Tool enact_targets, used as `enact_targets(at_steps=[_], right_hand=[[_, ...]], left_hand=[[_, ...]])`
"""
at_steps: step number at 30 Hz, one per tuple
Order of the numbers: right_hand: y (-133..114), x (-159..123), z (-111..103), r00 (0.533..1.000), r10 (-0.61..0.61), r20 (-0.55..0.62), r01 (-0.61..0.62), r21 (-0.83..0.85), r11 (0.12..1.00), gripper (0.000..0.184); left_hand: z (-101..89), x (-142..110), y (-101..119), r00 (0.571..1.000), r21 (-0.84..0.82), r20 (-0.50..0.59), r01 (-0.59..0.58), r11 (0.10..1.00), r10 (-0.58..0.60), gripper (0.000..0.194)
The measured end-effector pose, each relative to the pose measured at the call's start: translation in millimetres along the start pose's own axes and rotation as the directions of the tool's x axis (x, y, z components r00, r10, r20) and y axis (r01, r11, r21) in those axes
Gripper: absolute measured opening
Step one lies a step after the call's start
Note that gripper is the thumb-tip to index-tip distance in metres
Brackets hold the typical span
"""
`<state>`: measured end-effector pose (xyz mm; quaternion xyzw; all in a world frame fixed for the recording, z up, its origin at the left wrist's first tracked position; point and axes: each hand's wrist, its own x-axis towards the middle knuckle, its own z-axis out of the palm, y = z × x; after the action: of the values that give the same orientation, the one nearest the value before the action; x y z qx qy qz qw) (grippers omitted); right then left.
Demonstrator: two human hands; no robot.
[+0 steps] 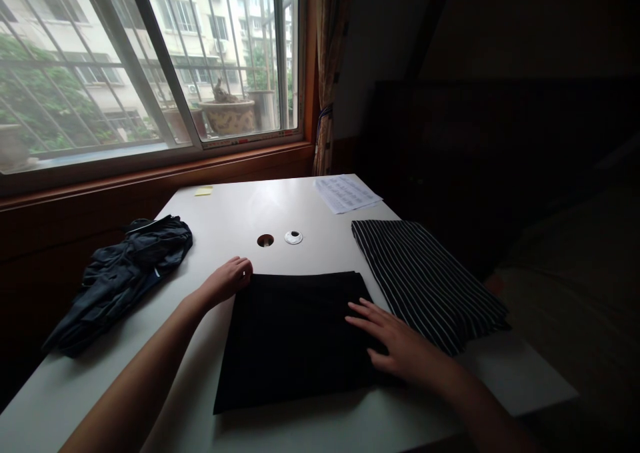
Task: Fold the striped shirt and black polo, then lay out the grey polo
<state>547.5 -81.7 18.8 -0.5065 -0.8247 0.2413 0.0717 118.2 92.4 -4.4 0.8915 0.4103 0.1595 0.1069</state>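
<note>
The black cloth [295, 336] lies left of the striped cloth [425, 273], probably soft, light, best taken by its corners; the left hand [233, 279] pinches one, the right hand [393, 339] rests spread on top.

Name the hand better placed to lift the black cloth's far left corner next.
Probably the left hand: it is curled at that very corner of the black cloth. The right hand is spread over the cloth's right side, farther from it.
</note>
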Motion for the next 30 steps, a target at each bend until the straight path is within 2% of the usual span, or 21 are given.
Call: enact_targets(at_steps=[3, 5, 8, 10, 14, 18, 24, 30], right_hand=[[2.0, 5.1, -7.9, 0.999, -0.009, -0.044, 0.009, -0.006, 1.000, 0.055], [9.3, 14.6, -13.6, 0.992, 0.002, -0.129, -0.006, -0.027, 1.000, 0.048], [30.5, 38.2, -21.1, 0.962, 0.020, -0.274, -0.051, -0.106, 0.993, 0.039], [48.0, 57.3, -25.0, 0.947, 0.021, -0.320, -0.076, -0.160, 0.984, 0.035], [75.1, 91.8, -30.7, 0.959, 0.041, -0.281, -0.083, -0.140, 0.987, 0.027], [84.6, 111.1, -36.2, 0.975, 0.109, -0.194, -0.106, 0.024, 0.994, 0.011], [87.6, 116.4, -46.7, 0.950, 0.237, -0.202, -0.169, 0.303, 0.938, 0.023], [89.9, 118.8, -46.1, 0.941, 0.255, -0.221, -0.176, 0.324, 0.929, 0.019]], left_hand=[[-2.3, -1.0, 3.6, 1.000, 0.011, 0.012, 0.018, 1.000, -0.018, 0.014], [-3.4, -1.8, 4.5, 0.999, -0.005, 0.010, 0.034, 0.999, -0.034, 0.015], [-3.3, -2.9, 3.8, 1.000, -0.058, 0.012, 0.029, 0.998, -0.029, 0.021], [-2.4, -3.9, 2.4, 1.000, -0.117, 0.020, 0.023, 0.993, -0.021, 0.026], [-1.5, -7.1, -0.2, 0.998, -0.252, 0.031, 0.057, 0.966, -0.050, 0.028], [-2.6, -9.1, 1.1, 0.991, -0.362, 0.034, 0.135, 0.922, -0.132, 0.028], [-2.2, -6.4, 4.2, 0.977, -0.392, 0.051, 0.211, 0.895, -0.208, 0.027], [0.1, -5.6, 4.0, 0.985, -0.335, 0.054, 0.175, 0.926, -0.167, 0.024]])
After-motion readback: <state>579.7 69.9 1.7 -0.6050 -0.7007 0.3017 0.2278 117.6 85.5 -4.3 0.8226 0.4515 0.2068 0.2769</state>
